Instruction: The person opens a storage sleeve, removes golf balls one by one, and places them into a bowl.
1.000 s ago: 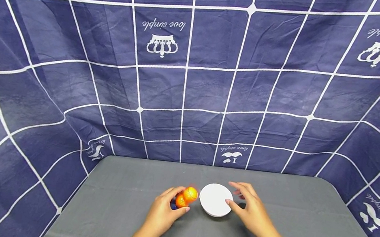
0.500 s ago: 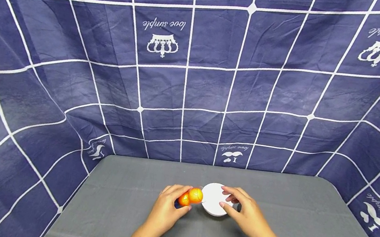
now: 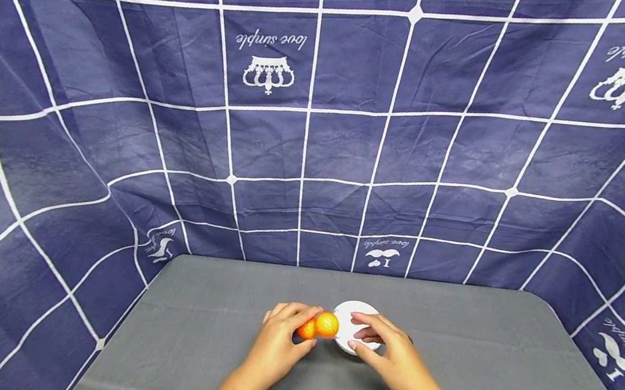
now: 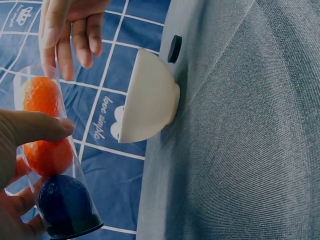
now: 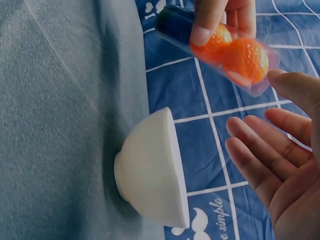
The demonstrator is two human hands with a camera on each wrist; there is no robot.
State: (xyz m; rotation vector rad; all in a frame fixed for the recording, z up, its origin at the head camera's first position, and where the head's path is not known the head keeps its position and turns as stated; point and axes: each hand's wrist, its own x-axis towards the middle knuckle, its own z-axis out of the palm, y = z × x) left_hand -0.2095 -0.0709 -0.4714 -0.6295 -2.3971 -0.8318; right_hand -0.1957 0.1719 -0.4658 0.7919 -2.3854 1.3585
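Blue curtain (image 3: 262, 204) behind a grey counter (image 3: 480, 372). The left hand (image 3: 274, 344) had its grip curled round the clear tube (image 5: 259, 89); the right hand (image 3: 394, 355), fingers spread and holding nothing, hung over the bowl (image 5: 152, 172), and whether its thumb met the tube's end could not be told. The white bowl stood upright. The tube was held above the counter, its upper end near the bowl's left rim, tilted with the blue ball (image 4: 64, 200) lowest and two orange balls (image 4: 42, 96) above it. A dark disc (image 4: 175, 48) lay beside the bowl. Likely hazards: tipping the tube past level, short of the rim, could spill a ball onto the counter if that end was open; a slack grip could let the smooth tube slip; a lowered right hand could knock the bowl.
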